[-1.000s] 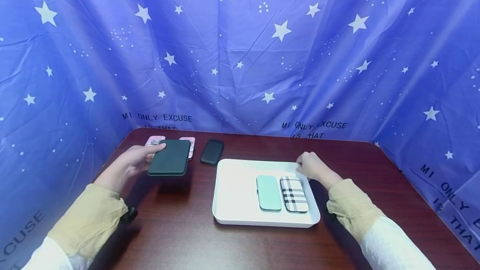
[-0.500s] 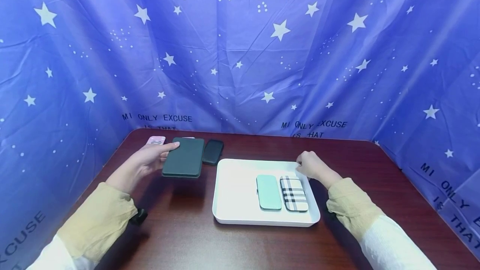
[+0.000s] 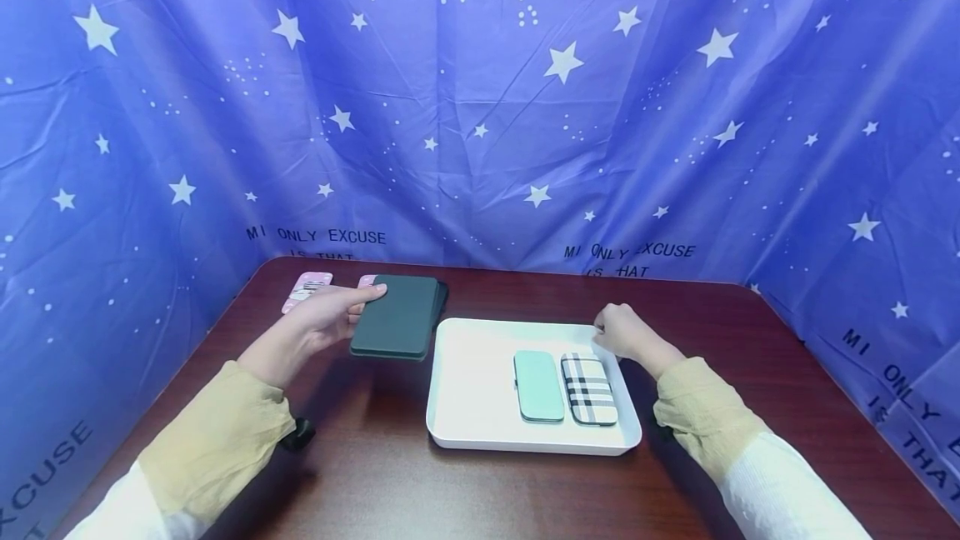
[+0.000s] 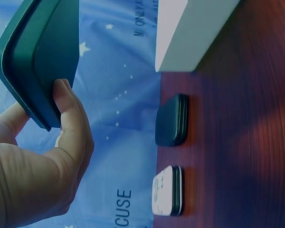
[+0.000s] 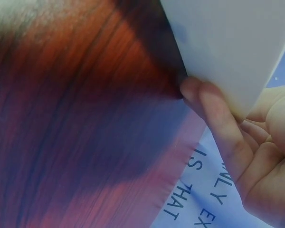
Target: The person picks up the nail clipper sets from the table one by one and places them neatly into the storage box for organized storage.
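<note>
We judged the work part done: the mint case (image 3: 538, 386) and plaid case (image 3: 588, 390) lay in the white tray (image 3: 468, 386) our right hand (image 3: 624, 330) pinched, our left hand (image 3: 327, 315) gripped the dark green case (image 3: 395, 317) above the table (image 3: 435, 498), and 1 black case (image 4: 168, 121) and 2 pink cases (image 3: 306, 288) waited outside.

A red-brown table (image 3: 420, 494); on it a white tray (image 3: 471, 386); left of that a black case (image 4: 172, 121); farther left, one pink case (image 3: 366, 280), then another pink case (image 3: 306, 285).
</note>
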### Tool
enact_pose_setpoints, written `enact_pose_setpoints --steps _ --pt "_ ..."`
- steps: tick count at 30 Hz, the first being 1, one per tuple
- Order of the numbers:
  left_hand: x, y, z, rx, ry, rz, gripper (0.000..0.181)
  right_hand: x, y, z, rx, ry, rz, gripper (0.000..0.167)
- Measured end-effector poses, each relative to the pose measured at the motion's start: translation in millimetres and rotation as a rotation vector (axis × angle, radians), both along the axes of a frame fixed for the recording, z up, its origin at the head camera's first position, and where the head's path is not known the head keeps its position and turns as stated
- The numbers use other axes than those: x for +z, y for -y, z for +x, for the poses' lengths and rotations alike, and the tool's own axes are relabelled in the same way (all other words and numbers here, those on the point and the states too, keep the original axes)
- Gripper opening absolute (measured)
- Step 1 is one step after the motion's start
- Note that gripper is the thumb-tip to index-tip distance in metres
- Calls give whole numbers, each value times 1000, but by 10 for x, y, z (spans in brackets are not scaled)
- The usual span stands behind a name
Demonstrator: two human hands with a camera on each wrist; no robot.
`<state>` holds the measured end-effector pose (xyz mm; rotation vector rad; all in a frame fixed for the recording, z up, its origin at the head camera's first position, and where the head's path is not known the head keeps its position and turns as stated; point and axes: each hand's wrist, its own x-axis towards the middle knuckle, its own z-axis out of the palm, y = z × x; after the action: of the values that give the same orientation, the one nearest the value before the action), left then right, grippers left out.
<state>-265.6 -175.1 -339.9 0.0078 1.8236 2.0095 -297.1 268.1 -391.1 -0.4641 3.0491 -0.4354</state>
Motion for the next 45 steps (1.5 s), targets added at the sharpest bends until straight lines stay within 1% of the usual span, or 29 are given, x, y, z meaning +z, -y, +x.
enact_pose_setpoints --steps 5,11,13,18,21,25,31,36,40,45 --pt "-16 -106 1 14 5 1 14 4 -14 25 34 -30 -19 48" --pt "-29 -226 3 10 6 22 9 -29 -29 -15 16 -15 -12 50" --pt "-38 -260 1 -3 0 28 10 -30 -28 -24 12 -12 1 50" --pt "-74 -338 2 -8 -8 40 17 -21 -17 -17 6 -7 11 49" --pt "-108 -374 1 -8 -8 41 16 -27 -14 -19 1 1 8 45" --pt "-148 -426 -5 -9 -10 31 14 -36 -14 -24 -2 -1 6 42" --pt "-206 -503 -20 -5 -14 2 15 -23 -9 -17 -2 -9 17 45" --pt "-263 -557 -20 -4 -8 -22 21 -21 -6 -15 -1 -12 20 44" --pt "-306 -601 -14 -15 -19 -41 29 -24 -9 -17 -2 -15 22 46" --pt "-373 -656 -21 -16 -30 -60 31 -31 -7 -15 -1 -22 26 48"
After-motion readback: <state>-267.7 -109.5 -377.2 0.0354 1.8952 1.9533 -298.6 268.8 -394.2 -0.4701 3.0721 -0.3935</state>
